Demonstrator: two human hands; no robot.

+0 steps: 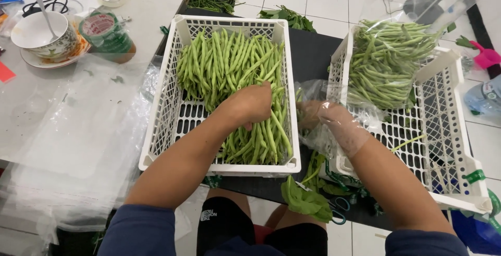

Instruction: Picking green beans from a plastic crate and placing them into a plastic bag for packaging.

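The white slatted crate full of green beans sits in the middle of everything, on a dark low surface, and I place the rest by it. To its left spreads a pale table with a heap of clear plastic bags running right up to the crate's wall; further back on that table stand a bowl with a spoon and a roll of green tape. To the crate's right stands a second white crate, with a filled bag of beans leaning upright in its far end.

The person's left hand is down in the first crate, fingers curled over a bunch of beans near its right wall; it looks closed on them, though the fingertips are hidden from me. The right hand is sleeved inside a clear bag, just past the crate's right wall; whether it is clenched or loose I cannot tell through the film.

I judge this to be the gathering stage: a handful being taken up for bagging. The next move calls for lifting that bunch cleanly, ends aligned, across the crate wall into the bag's mouth.
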